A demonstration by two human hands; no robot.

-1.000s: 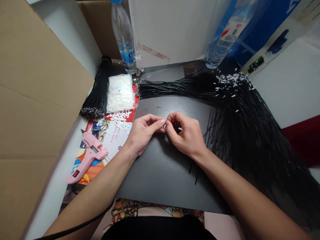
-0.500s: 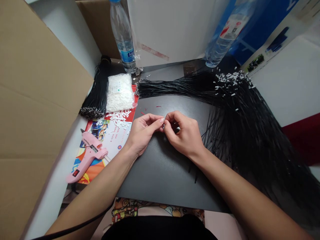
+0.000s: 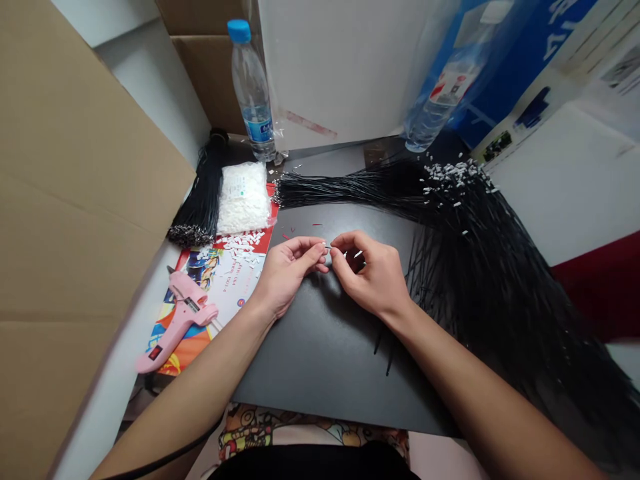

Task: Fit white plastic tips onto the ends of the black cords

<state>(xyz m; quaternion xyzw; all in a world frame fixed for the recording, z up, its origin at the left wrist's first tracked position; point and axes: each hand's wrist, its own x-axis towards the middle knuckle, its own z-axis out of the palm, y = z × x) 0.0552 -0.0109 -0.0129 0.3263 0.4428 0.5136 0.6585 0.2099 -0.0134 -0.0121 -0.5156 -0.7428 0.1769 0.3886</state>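
Note:
My left hand (image 3: 287, 273) and my right hand (image 3: 373, 273) meet fingertip to fingertip over a black mat (image 3: 325, 333). Both are closed in a pinch on a thin black cord (image 3: 383, 347), whose tip with a small white piece sits between them. The cord's tail runs out from under my right wrist onto the mat. A large heap of black cords (image 3: 490, 267) fans out right of my right hand, several of them tipped with white pieces (image 3: 453, 177).
Left of the mat lie a pink glue gun (image 3: 177, 320) on a colourful sheet, loose white pieces (image 3: 243, 241), a bag of white pieces (image 3: 245, 197) and another black cord bundle (image 3: 203, 200). Two water bottles (image 3: 253, 90) stand at the back. Cardboard (image 3: 75, 200) walls the left.
My hands stay pinched together on the cord; only the camera has tipped, shifting the scene slightly down in the picture.

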